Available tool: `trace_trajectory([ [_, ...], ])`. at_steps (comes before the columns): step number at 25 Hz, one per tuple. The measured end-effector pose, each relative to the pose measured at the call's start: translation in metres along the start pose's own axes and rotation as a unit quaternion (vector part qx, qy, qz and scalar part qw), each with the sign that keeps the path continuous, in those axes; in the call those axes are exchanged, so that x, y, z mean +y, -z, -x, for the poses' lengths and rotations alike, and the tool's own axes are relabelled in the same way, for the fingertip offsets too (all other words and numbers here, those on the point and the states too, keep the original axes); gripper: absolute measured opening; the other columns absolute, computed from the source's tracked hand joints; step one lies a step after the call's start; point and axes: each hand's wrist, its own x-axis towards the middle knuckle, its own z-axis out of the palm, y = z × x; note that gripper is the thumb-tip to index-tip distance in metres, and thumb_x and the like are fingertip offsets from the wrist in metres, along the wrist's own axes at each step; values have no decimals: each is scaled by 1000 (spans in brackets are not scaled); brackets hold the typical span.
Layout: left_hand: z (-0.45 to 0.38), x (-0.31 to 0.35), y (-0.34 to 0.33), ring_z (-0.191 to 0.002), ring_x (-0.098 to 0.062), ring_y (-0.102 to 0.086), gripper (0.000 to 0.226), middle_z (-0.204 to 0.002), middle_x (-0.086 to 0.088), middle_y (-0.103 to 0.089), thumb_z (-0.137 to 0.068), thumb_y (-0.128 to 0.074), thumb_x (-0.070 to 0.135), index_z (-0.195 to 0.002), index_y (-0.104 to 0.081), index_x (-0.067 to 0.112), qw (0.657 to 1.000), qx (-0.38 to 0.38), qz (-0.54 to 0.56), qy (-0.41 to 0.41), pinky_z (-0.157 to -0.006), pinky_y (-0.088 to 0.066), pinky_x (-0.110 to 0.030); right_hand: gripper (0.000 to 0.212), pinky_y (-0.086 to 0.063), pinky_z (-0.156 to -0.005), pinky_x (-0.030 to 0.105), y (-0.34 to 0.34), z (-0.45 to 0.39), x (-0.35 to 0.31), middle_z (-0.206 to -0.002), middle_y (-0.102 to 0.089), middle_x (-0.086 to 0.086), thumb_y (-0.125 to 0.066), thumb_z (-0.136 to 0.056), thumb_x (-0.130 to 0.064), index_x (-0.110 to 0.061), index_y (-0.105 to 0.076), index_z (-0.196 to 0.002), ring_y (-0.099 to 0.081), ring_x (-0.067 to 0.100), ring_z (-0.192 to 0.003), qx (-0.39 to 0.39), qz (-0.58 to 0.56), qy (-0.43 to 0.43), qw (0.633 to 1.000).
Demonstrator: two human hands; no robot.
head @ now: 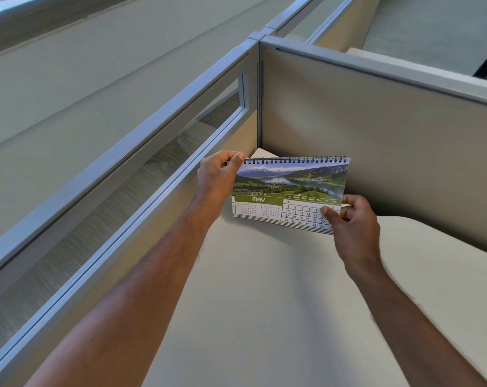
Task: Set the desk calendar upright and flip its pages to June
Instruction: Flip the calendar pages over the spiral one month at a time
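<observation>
Both hands are on the desk calendar [289, 191], one at each end of its long axis. The left hand [218, 177] pinches the top-left corner right beside the spiral binding [295, 160], thumb and fingers closed on the edge and steadying it. The right hand [351, 219] is at the lower-right corner, thumb pressed on the face of the front page over the date grid with the fingers curled behind – closed on that page's free edge, though whether it holds one sheet or several cannot be told.

The calendar stands roughly upright at the far end of the tabletop [264, 303], tucked into the corner where the two cubicle partitions [376, 129] meet. Its long axis runs left to right across the view, tilted a little, with the binding along the top and the loose page edges at the bottom, toward the person. The front page reads MAY.

So one leaf remains before June, by my reading. The turn hinges on the coil at the top – the page must swing up from the bottom edge and over the back, away from the person, and the right hand is the one placed to lift it while the left holds the frame still.
</observation>
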Motion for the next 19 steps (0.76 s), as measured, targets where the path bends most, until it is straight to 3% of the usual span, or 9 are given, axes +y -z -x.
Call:
trace_trajectory([
  [2, 1, 2, 2, -93, -24, -79, 20, -96, -3, -76, -101, -62, 36, -101, -73, 19, 1000, -6, -20, 1, -83, -65, -52, 31, -47, -59, 9, 5, 2, -7, -104, -76, 3, -70, -95, -21, -20, -55, -122, -69, 7, -83, -17, -30, -18, 999],
  [5, 3, 5, 4, -92, -22, -79, 26, -96, -5, -77, -102, -60, 40, -103, -72, 17, 999, -18, -44, 6, -86, -65, -51, 35, -53, -71, 25, 16, 5, -21, -106, -77, 2, -65, -96, -14, -25, -54, -127, -73, 8, -80, -46, -109, -49, 992],
  [8, 5, 7, 6, -92, -22, -79, 34, -94, -5, -78, -105, -54, 43, -100, -73, 16, 999, -26, -29, 25, -91, -64, -49, 47, -53, -61, 16, 31, 2, -35, -96, -75, -17, -62, -96, -10, -22, -51, -141, -73, -5, -74, -72, -161, -64, 982],
  [11, 8, 11, 8, -98, -27, -76, 34, -99, -11, -79, -102, -51, 44, -92, -76, 24, 996, -44, 46, 66, -100, -58, -52, 42, -50, -59, 12, 43, -3, -56, -82, -73, -29, -62, -97, -14, -26, -52, -137, -69, -11, -71, -85, -180, -52, 979],
  [14, 12, 13, 9, -103, -34, -75, 33, -108, -14, -78, -89, -51, 44, -97, -77, 26, 994, -50, 75, 68, -94, -60, -48, 41, -51, -73, 25, 50, -9, -73, -94, -74, -16, -63, -95, -19, -32, -57, -134, -69, 8, -83, -95, -175, -39, 979],
  [17, 13, 10, 14, -93, -29, -75, 28, -100, -9, -78, -97, -50, 32, -103, -76, 21, 990, -65, 112, 58, -76, -62, -34, 25, -59, -86, 38, 56, -14, -88, -95, -72, -8, -61, -97, -31, -32, -68, -121, -68, 10, -84, -97, -171, -31, 980],
  [19, 12, 6, 18, -95, -26, -75, 27, -98, -7, -78, -91, -53, 28, -101, -77, 20, 988, -70, 127, 42, -83, -58, -38, 33, -58, -95, 42, 57, -17, -95, -104, -74, -5, -56, -96, -51, -29, -73, -114, -72, 15, -95, -87, -184, -41, 978],
])
